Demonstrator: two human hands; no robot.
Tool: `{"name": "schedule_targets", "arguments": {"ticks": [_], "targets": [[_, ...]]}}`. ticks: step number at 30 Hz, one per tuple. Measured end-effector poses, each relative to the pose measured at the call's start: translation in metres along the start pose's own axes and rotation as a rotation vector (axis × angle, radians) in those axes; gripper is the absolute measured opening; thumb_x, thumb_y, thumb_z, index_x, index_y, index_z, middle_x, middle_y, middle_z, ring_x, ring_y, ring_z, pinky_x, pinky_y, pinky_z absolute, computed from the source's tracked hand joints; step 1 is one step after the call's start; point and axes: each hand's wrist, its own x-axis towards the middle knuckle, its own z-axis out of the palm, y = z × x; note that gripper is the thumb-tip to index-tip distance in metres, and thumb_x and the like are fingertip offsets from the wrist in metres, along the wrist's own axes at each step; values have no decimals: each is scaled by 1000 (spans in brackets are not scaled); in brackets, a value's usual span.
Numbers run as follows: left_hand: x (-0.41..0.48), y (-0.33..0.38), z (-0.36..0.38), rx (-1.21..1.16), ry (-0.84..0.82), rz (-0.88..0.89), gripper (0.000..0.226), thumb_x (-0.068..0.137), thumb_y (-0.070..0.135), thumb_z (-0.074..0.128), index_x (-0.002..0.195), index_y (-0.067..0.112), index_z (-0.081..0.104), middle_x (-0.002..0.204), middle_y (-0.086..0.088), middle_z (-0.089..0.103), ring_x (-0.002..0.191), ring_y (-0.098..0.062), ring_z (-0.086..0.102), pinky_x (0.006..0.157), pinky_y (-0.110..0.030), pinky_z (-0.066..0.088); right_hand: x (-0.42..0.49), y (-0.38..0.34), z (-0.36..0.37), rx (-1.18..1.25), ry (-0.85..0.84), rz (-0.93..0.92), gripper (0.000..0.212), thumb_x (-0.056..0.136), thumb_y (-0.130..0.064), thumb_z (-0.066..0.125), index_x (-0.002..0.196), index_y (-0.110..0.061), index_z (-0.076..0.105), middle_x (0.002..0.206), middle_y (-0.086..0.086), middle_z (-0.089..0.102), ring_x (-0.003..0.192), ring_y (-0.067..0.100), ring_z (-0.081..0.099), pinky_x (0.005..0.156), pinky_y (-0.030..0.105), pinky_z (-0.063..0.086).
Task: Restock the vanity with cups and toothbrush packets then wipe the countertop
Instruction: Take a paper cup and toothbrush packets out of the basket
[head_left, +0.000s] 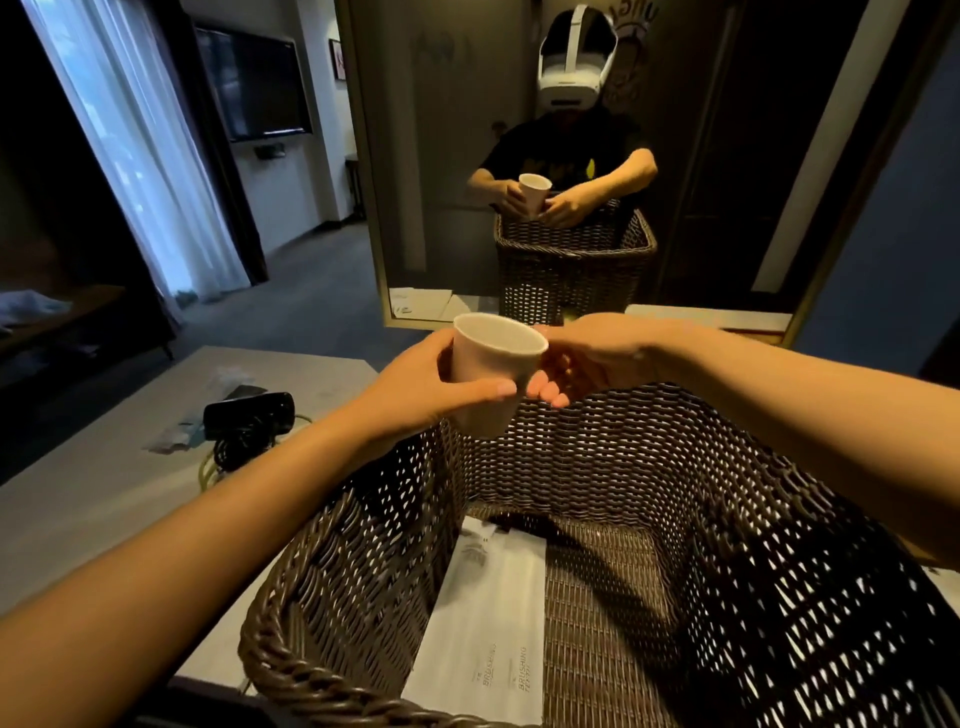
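Currently a white paper cup (496, 371) is being held upright above the far rim of a dark woven basket (649, 467), approx at the middle of the view. L hand (441, 387) is wrapping round the cup's left side, thumb lying across the front wall, other fingers going behind it, so it's closed on the cup. R hand (597, 358) is coming in from the right w/ fingers (550, 392) curled at the cup's right side, tips touching or nearly touching the wall; can't tell if it's really gripping or just resting there. Cup mouth is facing up and looking empty.

Below the hands, the basket is sitting on a pale countertop (104, 493). Inside it, on the bottom left, white toothbrush packets (488, 623) are lying flat, w/ printed text reading "BRUSHING". Rest of the basket floor is showing bare weave.

Left of the basket, a black device (249, 410) w/ a coiled cable is lying on the countertop, beside some clear wrapping.

Behind, a framed mirror (441, 156) is reflecting the person w/ a white headset, both hands at the cup, and the basket. Far left, sheer curtains (130, 145) are hanging at a window, and a wall TV (254, 83) is showing dark.
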Motion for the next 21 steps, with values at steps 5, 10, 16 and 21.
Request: {"name": "schedule_targets", "arguments": {"ticks": [5, 10, 16, 21], "targets": [[9, -2, -4, -65, 75, -21, 60, 53, 60, 67, 106, 46, 42, 96, 30, 52, 84, 12, 54, 53, 0, 41, 23, 69, 30, -213, 21, 245, 45, 95, -40, 41, 105, 1, 57, 91, 13, 64, 80, 20, 63, 79, 35, 53], [20, -9, -7, -135, 75, -60, 57, 50, 63, 69, 100, 48, 43, 94, 29, 53, 83, 10, 56, 53, -3, 44, 46, 117, 64, -366, -18, 476, 49, 85, -49, 54, 103, -4, 52, 92, 8, 56, 83, 20, 55, 77, 35, 49], [31, -22, -12, -231, 67, -69, 80, 44, 64, 69, 115, 35, 47, 102, 20, 57, 97, -2, 57, 68, -16, 49, 78, 163, 82, -490, 27, 451, 71, 84, -56, 50, 129, -2, 47, 127, 11, 50, 106, 20, 51, 92, 33, 41], [33, -24, -12, -193, 65, -64, 84, 48, 62, 67, 122, 33, 43, 96, 27, 51, 91, 4, 54, 64, -13, 46, 86, 202, 83, -427, 159, 301, 65, 78, -52, 62, 128, -12, 51, 134, 9, 46, 122, 26, 45, 106, 41, 38]]}}
